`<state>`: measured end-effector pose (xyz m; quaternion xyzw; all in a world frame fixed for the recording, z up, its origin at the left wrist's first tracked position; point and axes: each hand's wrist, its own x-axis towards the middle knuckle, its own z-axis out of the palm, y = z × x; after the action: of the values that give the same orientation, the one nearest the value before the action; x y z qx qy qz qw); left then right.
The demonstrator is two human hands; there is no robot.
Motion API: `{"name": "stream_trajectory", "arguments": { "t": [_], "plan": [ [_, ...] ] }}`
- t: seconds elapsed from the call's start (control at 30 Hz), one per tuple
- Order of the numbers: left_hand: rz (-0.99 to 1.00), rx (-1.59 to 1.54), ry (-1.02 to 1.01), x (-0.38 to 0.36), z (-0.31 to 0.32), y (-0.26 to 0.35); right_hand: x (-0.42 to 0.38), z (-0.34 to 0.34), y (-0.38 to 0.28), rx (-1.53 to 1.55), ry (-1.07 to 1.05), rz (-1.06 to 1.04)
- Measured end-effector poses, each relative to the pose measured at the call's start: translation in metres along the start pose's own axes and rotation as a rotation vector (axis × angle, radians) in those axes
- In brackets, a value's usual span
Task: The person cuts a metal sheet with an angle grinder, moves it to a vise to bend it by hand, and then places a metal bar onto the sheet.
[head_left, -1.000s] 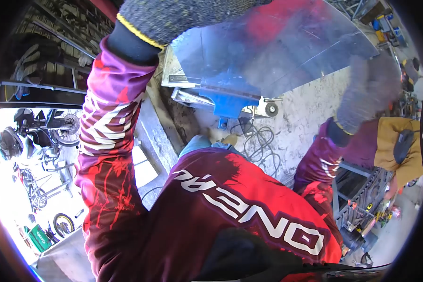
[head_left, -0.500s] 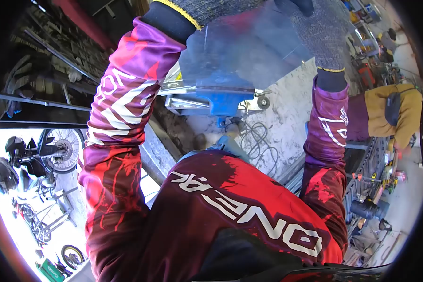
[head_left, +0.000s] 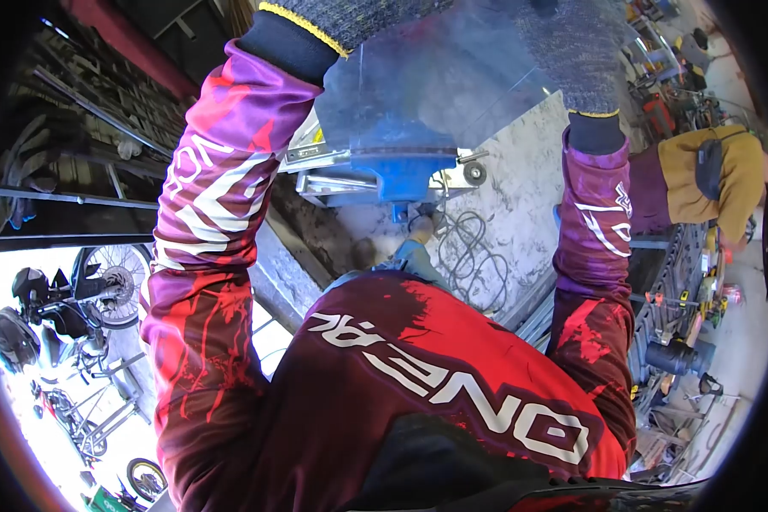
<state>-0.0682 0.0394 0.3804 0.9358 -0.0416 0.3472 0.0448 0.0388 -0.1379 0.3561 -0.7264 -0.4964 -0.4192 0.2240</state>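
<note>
My left hand (head_left: 380, 17), in a dark grey knitted glove with a yellow cuff edge, reaches across the top edge of the head view. Its fingers lie outside the frame. My right hand (head_left: 576, 64) wears the same kind of glove at the upper right. Haze and the frame's top edge hide its fingertips, and a dark shape I cannot make out sits by them. Between both hands spreads a large dark, flat surface (head_left: 435, 98) veiled by bluish smoke. Below it is a blue metal piece that looks like a bench vise (head_left: 405, 171).
Coiled cable (head_left: 469, 256) lies on the grey floor. Another person in a tan top (head_left: 712, 183) is at the right, near a cluttered row of tools (head_left: 678, 328). Metal bars (head_left: 102, 102) fill a rack at the left. A motorcycle (head_left: 68, 307) stands in bright light at lower left.
Both gloved hands sit slightly higher and further left in the view. The scene has shifted a little as the head moved. Smoke still hangs between the hands.
</note>
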Motion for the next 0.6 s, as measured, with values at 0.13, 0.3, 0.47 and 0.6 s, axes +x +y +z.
{"name": "stream_trajectory", "arguments": {
  "t": [0.13,0.3,0.47,0.6],
  "plan": [
    [0.162,0.024,0.163,-0.001,0.009,-0.013,-0.009,0.018,0.015,-0.089,0.054,-0.077],
    [0.224,0.09,0.704,-0.043,-0.012,-0.068,0.004,0.007,0.012,-0.198,-0.003,-0.088],
    [-0.532,-0.611,0.578,-0.158,0.049,-0.087,0.009,0.008,0.008,-0.068,0.122,-0.132],
    [-0.906,-0.947,0.284,-0.262,0.11,-0.06,0.01,0.009,0.006,-0.018,0.103,-0.138]
  ]
}}
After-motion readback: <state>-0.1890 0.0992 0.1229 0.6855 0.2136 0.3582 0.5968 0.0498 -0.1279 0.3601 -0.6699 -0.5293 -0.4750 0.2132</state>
